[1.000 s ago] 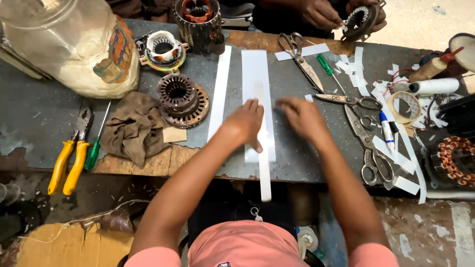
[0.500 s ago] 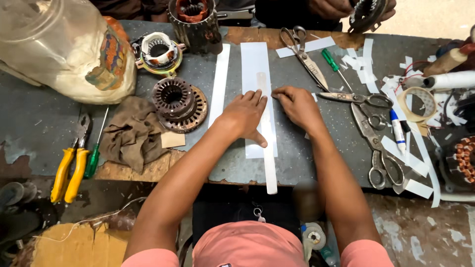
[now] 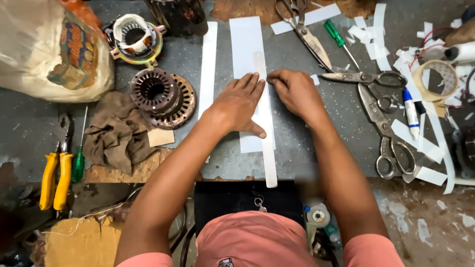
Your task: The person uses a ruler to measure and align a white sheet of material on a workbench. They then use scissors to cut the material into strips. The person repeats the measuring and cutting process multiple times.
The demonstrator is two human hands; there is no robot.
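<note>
A wide white paper sheet point(image 3: 246, 44) lies lengthwise on the grey metal bench point(image 3: 307, 148). On top of it runs a narrow pale strip point(image 3: 268, 163) whose near end sticks out past the bench edge. My left hand point(image 3: 239, 104) presses flat on the sheet and the strip, fingers spread, thumb across the strip. My right hand point(image 3: 295, 91) rests at the sheet's right edge, fingertips bent against the strip beside my left fingertips. Neither hand lifts anything.
A second white strip point(image 3: 208, 64) lies left of the sheet. Left of it are a rusty motor stator point(image 3: 161, 96), a wound coil point(image 3: 133, 34), a brown rag point(image 3: 116, 131), yellow pliers point(image 3: 54, 178) and a sack point(image 3: 47, 49). Right: scissors point(image 3: 361, 79), more scissors point(image 3: 386, 138), tape roll point(image 3: 435, 79), paper scraps point(image 3: 425, 148).
Both hands have slid away from me along the strip, from near the bench edge to mid-sheet. The camera has moved closer and lower over the bench.
</note>
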